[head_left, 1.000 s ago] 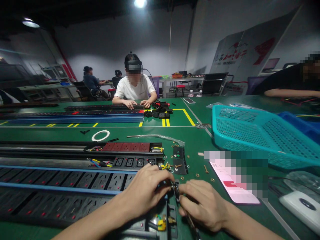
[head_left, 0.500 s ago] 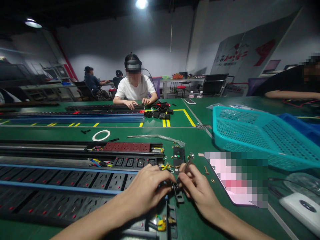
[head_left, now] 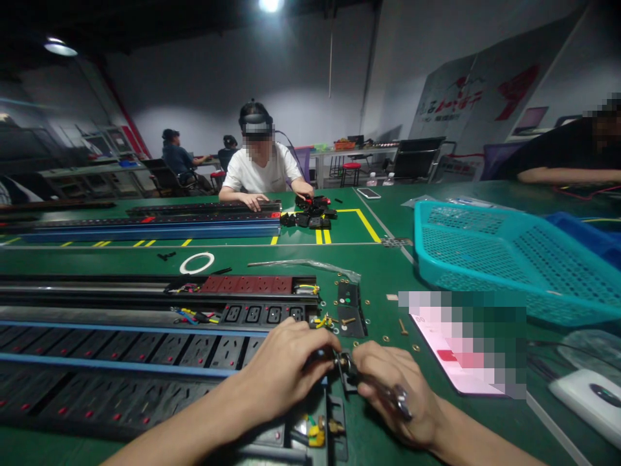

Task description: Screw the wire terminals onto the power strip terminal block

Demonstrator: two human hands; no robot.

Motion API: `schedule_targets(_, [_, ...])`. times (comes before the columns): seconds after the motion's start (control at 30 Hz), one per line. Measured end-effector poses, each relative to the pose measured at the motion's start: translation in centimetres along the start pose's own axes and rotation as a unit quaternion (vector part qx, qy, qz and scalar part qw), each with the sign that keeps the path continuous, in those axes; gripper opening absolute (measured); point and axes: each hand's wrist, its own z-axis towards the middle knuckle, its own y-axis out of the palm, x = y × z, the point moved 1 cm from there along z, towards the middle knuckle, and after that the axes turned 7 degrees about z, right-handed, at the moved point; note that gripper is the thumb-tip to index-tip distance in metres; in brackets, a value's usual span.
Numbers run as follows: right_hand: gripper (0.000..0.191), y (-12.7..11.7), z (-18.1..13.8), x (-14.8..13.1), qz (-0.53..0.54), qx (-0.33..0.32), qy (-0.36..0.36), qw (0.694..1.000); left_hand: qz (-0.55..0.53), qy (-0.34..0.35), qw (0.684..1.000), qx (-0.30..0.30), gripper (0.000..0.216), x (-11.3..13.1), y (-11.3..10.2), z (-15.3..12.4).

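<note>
My left hand (head_left: 291,353) reaches across the socket strips, its fingers closed at a black metal end bracket (head_left: 350,383) with a slot in it. What the fingertips press on behind it is partly hidden. A wrench (head_left: 402,401) is gripped in my right hand (head_left: 388,372); one shiny end sticks out below the fingers, and the other is at the bolt on the bracket. Below my left wrist, a power strip (head_left: 126,395) with black sockets and red dots ends in a second bracket (head_left: 338,427), beside yellow-green wires (head_left: 315,432).
Brass screws (head_left: 403,327), nuts and washers lie scattered near black plates (head_left: 350,317). On the right are a pink-screened phone (head_left: 449,369), a turquoise basket (head_left: 466,275) and a white device (head_left: 587,395). A co-worker (head_left: 262,168) sits across the table, among strips and black parts.
My right hand has turned and moved slightly right and down; the wrench has swung from pointing up to pointing down and right. My left hand stays put. The co-worker's hand moved onto the black parts.
</note>
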Motion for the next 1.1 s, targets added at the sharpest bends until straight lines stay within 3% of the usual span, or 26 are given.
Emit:
schedule_targets(0.17, [0.014,0.0,0.0,-0.2,-0.081,-0.027,-0.086,0.993,0.010,0.005,1.000,0.009,0.022,0.0,0.0,0.0])
schedule_targets(0.4, [0.013,0.2,-0.3,0.3,-0.122,-0.088,-0.119,0.982,0.007,0.015,1.000,0.012,0.020,-0.1,0.2,-0.1])
schedule_targets(0.5, [0.012,0.5,-0.5,0.4,-0.057,-0.067,-0.044,0.995,0.010,0.013,1.000,0.010,0.021,-0.1,0.1,0.0])
schedule_targets(0.6, [0.011,0.9,-0.6,0.6,0.061,-0.005,0.100,0.993,0.009,0.012,1.000,0.005,0.021,-0.1,0.0,0.0])
schedule_targets(0.67, [0.015,1.3,-0.5,0.8,0.132,0.041,0.222,0.965,0.005,0.015,1.000,0.003,0.023,0.0,0.0,0.0])
schedule_targets(0.8, [0.030,1.9,0.0,1.5,0.276,0.079,0.410,0.866,0.001,0.012,1.000,0.008,0.026,0.0,0.0,0.0])
schedule_targets(0.87, [0.035,2.0,0.1,1.8,0.326,0.079,0.451,0.828,-0.001,0.009,1.000,0.008,0.025,0.0,0.0,0.0])
schedule_targets(0.93, [0.038,2.0,-0.1,1.9,0.341,0.091,0.465,0.812,-0.004,0.009,1.000,0.006,0.025,0.0,0.0,0.0])
schedule_targets(1.1, [0.033,1.8,-1.2,1.6,0.262,0.161,0.431,0.848,-0.004,0.009,1.000,0.004,0.025,0.0,0.0,0.1])
